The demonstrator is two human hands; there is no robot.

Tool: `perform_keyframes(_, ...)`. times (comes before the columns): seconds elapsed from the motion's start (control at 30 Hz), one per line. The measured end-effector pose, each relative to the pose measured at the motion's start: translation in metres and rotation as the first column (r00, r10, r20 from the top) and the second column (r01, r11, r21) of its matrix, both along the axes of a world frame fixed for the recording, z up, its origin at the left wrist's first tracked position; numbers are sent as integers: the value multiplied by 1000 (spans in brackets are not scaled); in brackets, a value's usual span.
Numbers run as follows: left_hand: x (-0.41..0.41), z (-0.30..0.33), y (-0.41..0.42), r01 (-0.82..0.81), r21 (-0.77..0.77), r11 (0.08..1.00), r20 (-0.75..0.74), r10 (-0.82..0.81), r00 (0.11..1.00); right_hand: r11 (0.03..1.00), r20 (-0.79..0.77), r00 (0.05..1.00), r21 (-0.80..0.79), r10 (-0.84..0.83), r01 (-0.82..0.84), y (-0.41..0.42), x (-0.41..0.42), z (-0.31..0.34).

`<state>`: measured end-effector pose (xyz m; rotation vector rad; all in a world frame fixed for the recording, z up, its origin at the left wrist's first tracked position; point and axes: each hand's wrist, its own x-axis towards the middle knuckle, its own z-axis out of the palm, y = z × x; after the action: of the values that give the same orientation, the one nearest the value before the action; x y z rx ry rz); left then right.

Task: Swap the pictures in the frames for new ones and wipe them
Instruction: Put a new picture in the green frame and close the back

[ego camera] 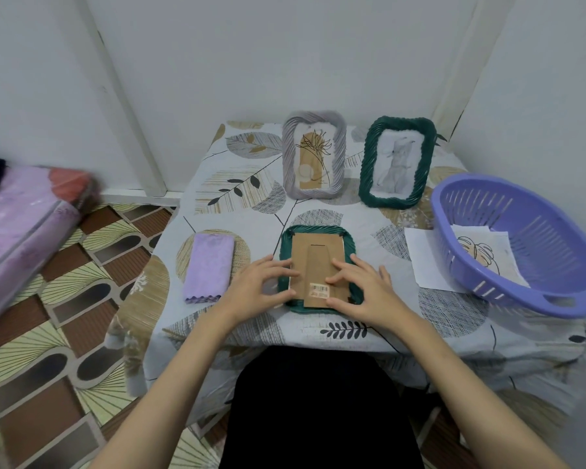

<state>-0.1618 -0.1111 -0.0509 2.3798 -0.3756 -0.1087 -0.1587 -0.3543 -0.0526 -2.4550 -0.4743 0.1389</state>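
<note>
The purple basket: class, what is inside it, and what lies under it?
Inside the basket lies a leaf print. A white sheet lies partly under its rim; the covered part is hidden.

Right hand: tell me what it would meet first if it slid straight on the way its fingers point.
The right hand points up-left across the cardboard backing. Likely first: the left hand's fingertips, though depth is unclear.
</note>
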Motion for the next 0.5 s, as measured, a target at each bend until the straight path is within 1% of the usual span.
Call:
perform_keyframes(0.1, -6, -1, -1, 13, 121, 993, 32, -17, 999, 1000, -10, 1000, 11, -16, 16, 0, -2, -1)
perform_keyframes(0.2, -7, -2, -1, 20, 112, 994, 22, -22, 999, 999, -5, 999, -7, -35, 35, 1, -2, -1)
perform_keyframes(0.3, -6, -3, -1, 81, 140, 987, 27, -86, 996, 998, -21, 999, -41, -42, 41, 1, -1, 0)
perform_keyframes(0.4, -5, -3, -4, 94, 145, 985, 2, -95, 995, 999, -55, 998, -20, -34, 33, 1, -1, 0)
perform_keyframes(0.5, -4, -9, -4, 73, 134, 988, 64, -82, 995, 999, -43, 999, -13, -30, 29, 1, -1, 0)
